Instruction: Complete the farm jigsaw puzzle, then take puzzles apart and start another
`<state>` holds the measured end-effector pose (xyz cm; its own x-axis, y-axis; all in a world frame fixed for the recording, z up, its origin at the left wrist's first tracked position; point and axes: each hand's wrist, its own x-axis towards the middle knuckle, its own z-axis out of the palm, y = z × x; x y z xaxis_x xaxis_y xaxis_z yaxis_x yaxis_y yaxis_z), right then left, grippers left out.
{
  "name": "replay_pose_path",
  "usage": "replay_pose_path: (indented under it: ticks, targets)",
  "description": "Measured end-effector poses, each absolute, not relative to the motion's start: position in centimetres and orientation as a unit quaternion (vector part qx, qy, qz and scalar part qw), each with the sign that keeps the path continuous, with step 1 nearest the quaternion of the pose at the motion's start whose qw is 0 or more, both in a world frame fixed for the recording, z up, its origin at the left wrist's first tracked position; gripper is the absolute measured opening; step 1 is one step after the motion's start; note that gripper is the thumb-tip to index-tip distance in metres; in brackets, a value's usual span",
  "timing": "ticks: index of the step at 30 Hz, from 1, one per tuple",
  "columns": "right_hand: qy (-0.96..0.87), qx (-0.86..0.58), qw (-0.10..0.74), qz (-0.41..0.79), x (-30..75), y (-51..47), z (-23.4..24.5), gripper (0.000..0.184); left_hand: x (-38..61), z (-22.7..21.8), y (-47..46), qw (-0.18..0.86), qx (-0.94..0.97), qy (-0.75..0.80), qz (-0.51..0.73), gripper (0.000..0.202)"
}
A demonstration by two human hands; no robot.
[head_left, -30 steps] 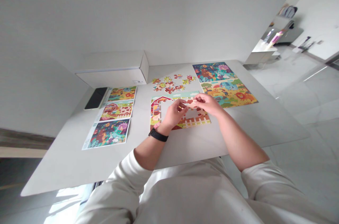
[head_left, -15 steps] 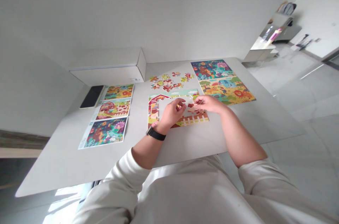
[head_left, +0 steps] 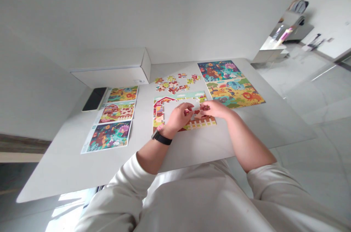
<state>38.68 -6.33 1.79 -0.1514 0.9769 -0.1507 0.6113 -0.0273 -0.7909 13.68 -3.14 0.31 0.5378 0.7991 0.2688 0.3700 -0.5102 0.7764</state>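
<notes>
A partly built farm puzzle point(head_left: 161, 109) with a red barn and a white fence lies in the middle of the white table point(head_left: 219, 144). Both hands rest over its lower right part. My left hand point(head_left: 179, 116), with a black watch on the wrist, has its fingers curled onto a reddish puzzle piece point(head_left: 196, 112). My right hand point(head_left: 216, 109) pinches the same piece from the right side. Several loose pieces point(head_left: 175, 83) lie just beyond the puzzle.
Two finished puzzles point(head_left: 230, 84) lie at the right. A sheet with three reference pictures point(head_left: 113, 118) lies at the left, a black phone point(head_left: 94, 98) beside it. A white box point(head_left: 112, 67) stands at the back by the wall.
Both hands came down from just above the puzzle onto its lower right area, still together on the piece. The view shifted slightly.
</notes>
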Motion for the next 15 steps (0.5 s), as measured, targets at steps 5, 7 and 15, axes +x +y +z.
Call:
replay_pose_path:
  ticks: [5,7,15]
  targets:
    - [-0.675,-0.626,0.219,0.324,38.36,-6.43,2.1,0.013,13.68,0.2,-3.23,0.314,0.831,0.341,0.305,0.025]
    - [-0.689,-0.625,0.206,0.302,38.19,-6.47,2.34,0.01,13.72,0.33,-3.35,0.308,0.844,0.324,0.296,0.023]
    - [-0.724,-0.616,0.178,0.254,37.86,-6.53,2.51,0.001,13.87,0.7,-3.65,0.256,0.902,0.25,0.241,0.019]
